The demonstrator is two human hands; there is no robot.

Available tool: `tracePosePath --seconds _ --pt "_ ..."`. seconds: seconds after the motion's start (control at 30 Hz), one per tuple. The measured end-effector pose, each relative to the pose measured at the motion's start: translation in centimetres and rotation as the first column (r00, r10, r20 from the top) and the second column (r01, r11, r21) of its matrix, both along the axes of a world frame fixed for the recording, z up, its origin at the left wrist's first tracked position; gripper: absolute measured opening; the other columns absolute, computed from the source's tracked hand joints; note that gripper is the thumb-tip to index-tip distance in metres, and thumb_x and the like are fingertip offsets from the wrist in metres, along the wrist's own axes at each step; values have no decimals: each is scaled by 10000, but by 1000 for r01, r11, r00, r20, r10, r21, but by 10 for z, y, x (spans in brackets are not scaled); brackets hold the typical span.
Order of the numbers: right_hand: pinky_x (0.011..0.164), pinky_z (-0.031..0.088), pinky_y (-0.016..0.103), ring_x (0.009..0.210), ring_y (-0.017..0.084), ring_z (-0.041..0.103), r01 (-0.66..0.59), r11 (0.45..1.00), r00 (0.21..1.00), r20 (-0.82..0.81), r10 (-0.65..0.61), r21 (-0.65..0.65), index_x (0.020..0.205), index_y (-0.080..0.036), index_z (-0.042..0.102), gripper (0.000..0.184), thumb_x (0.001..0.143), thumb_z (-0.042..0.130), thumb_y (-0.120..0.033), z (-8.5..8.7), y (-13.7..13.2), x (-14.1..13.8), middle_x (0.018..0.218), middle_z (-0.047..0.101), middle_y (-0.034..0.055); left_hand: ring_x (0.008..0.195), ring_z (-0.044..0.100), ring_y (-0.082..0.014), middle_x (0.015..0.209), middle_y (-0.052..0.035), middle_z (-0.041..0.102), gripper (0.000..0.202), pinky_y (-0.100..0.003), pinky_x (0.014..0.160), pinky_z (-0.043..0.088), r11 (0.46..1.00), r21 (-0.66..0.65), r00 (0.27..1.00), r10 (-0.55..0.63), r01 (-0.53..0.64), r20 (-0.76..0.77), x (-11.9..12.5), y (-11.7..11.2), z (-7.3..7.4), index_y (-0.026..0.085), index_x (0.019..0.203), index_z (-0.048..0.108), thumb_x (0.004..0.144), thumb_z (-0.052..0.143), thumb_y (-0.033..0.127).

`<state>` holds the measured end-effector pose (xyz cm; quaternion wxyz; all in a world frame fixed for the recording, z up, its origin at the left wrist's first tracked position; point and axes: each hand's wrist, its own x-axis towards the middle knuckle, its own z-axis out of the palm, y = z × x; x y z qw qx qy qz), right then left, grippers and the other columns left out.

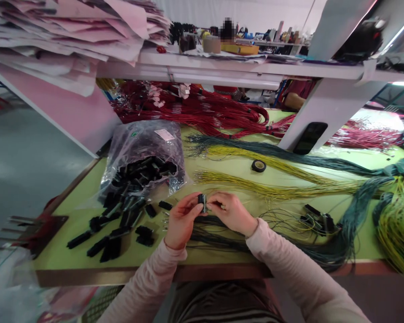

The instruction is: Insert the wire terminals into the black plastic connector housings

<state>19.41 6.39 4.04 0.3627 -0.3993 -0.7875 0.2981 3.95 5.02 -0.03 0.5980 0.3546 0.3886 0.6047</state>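
Note:
Over the front of the table, my left hand [182,220] pinches a small black plastic connector [201,200] between thumb and fingers. My right hand [231,211] is closed in a pinch against the connector's right side; what sits between its fingertips is too small to make out. Dark green wires [218,240] run across the table under both hands. To the left lie several loose black connectors [112,244], spilling from a clear plastic bag [143,139]. Right of my right hand, a few black connectors [318,219] rest among thin yellow wires.
Yellow wire bundles [242,183] and a dark green bundle [262,148] stretch across the table [67,258]. A black tape roll [259,166] lies between them. A phone [310,138] leans on a white post. Red wires [188,105] lie behind, below a shelf [222,67] with stacked papers [70,31].

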Motion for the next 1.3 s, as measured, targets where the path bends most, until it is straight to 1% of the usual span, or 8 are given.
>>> tracePosePath --seconds 0.27,0.4,0.5,0.67,0.83,0.93,1.07,1.3 --pt "585 404 201 626 101 522 29 994 998 -53 -35 -108 814 -165 578 97 854 507 -218 -2 -12 4 702 581 4 678 625 -136 783 -19 678 320 -243 576 544 998 65 1000 13 -12 -12 0 1 -2 202 960 685 647 746 225" --pt "529 398 192 523 79 497 -56 956 996 -75 36 -287 931 -171 562 141 860 513 -281 1 -28 24 623 562 -35 835 651 -195 928 -63 699 406 -339 763 526 981 121 955 -115 152 -273 -19 3 4 201 1131 597 744 659 306" --pt "573 418 203 584 83 515 201 958 938 -240 -249 -207 838 -187 600 104 798 598 -283 2 -41 71 679 571 -27 945 631 -234 1043 -95 677 361 -399 870 477 977 165 799 -8 134 -602 -55 11 6 184 1142 573 820 540 342" --pt "622 485 259 616 105 571 698 623 401 -528 -749 -353 1050 -219 554 410 687 699 -343 -22 -78 170 756 595 -26 1003 584 -297 1069 -143 662 297 -458 932 401 935 240 109 218 262 -970 -111 27 -15 150 991 647 759 466 191" --pt "597 492 338 647 171 582 947 295 285 -89 -954 -125 1128 -148 547 532 682 660 -417 -33 -122 216 902 614 90 941 588 -299 1003 -152 658 301 -431 863 431 927 214 -77 248 308 -966 -120 31 -32 152 986 645 765 449 207" --pt "670 488 354 690 175 565 866 327 345 23 -938 378 1045 -155 610 311 803 562 -343 -21 -122 184 966 588 122 885 588 -287 925 -140 655 272 -414 840 439 932 267 -36 284 243 -958 -116 31 -31 160 960 645 782 470 268" --pt "720 490 317 817 184 567 151 906 844 427 -326 395 971 -198 619 206 904 427 -230 -25 -85 80 894 613 91 908 571 -282 953 -152 635 328 -409 871 421 900 431 115 422 67 -899 -113 26 -19 124 1017 633 796 502 329" --pt "755 444 308 832 194 537 -86 983 784 620 -33 161 763 -148 594 119 840 507 -128 -40 -43 -16 829 608 88 731 602 -182 865 -50 674 385 -309 703 482 970 -1 848 211 -242 -486 -107 -4 -4 172 966 669 626 721 345"
